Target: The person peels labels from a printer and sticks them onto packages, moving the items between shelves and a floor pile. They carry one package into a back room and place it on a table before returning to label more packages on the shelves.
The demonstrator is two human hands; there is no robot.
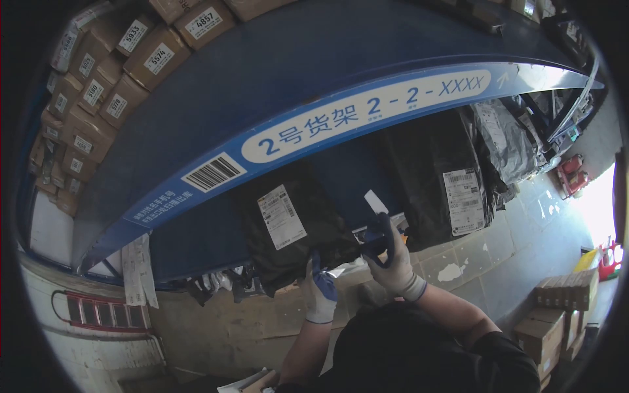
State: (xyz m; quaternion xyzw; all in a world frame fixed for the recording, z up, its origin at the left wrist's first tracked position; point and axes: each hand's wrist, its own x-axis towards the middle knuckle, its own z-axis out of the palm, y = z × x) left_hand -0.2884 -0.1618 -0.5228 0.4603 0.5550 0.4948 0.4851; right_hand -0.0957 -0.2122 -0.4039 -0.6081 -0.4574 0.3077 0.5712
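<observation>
Both hands wear white gloves with blue palms and fingers. My left hand (319, 291) is at the front edge of a black plastic parcel (308, 216), its fingers curled against the plastic. A white printed shipping label (282, 217) is stuck on top of that parcel. At the parcel's right front corner is my right hand (394, 265), raised, with a small white slip (375, 201) at its fingertips. What its lower fingers touch is partly hidden. The parcel lies on a blue shelf (196, 245), beneath a blue sign beam (367, 111).
Right of the parcel sits another black parcel (426, 177), then a grey bag (508, 141). Numbered cardboard boxes (157, 59) fill the upper shelf at left. More cartons (544, 334) stand on the floor at right. A red ladder-like frame (108, 312) is at lower left.
</observation>
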